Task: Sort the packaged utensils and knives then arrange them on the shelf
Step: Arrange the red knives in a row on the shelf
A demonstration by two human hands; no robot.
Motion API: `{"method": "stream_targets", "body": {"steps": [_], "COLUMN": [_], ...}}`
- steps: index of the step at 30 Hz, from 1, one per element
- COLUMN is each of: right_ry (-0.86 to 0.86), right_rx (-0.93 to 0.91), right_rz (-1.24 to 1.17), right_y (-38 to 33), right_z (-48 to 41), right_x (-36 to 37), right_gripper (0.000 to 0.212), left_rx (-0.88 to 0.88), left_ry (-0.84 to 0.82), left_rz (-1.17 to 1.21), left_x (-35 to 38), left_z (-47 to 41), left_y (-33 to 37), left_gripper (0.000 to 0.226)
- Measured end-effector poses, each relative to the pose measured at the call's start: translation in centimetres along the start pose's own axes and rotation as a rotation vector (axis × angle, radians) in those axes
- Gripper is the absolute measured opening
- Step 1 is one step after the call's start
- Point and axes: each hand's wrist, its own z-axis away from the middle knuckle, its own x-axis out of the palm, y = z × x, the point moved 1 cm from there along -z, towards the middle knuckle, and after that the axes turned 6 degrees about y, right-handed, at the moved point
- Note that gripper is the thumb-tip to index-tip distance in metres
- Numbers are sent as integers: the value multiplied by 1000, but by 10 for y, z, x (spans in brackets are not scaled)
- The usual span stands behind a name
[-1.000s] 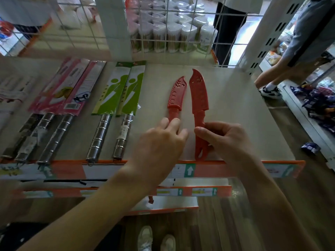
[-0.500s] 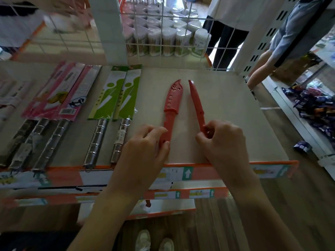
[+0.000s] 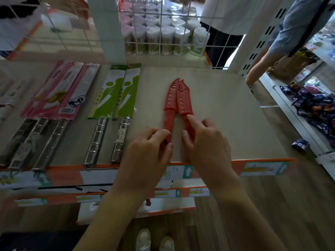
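Observation:
Two red plastic knives lie side by side on the beige shelf (image 3: 226, 109), their sheathed blades touching at the tips. My left hand (image 3: 146, 153) pinches the handle of the left red knife (image 3: 170, 98). My right hand (image 3: 206, 144) holds the handle of the right red knife (image 3: 184, 100), index finger stretched along it. To the left lie two knives in green card sleeves (image 3: 123, 91) and three in pink sleeves (image 3: 61, 93), all with steel handles pointing toward me.
A wire grid (image 3: 163, 33) backs the shelf, with white toothpick tubs behind it. Two people stand beyond it, one with an arm (image 3: 261, 64) near the shelf's far right corner. Orange price strips (image 3: 253, 167) edge the shelf front. Dark packets (image 3: 315, 104) pile at right.
The right knife was held on edge apart from the left one; now it lies flat against it. Both hands slid the knives together, and the view has tilted slightly.

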Motion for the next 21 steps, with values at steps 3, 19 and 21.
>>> {"method": "stream_targets", "body": {"steps": [3, 19, 21], "right_ry": [10, 2, 4], "right_rx": [-31, -90, -88], "right_rz": [10, -111, -126], "right_y": [1, 10, 10], "right_z": [3, 3, 3], "right_x": [1, 1, 0], "right_gripper": [48, 52, 51], "left_rx": [11, -20, -27], "left_ry": [4, 9, -2], "left_rz": [-26, -63, -67], "left_x": [1, 11, 13], "left_z": [1, 5, 5], "left_y": [0, 13, 16], "left_gripper": [21, 21, 22]}}
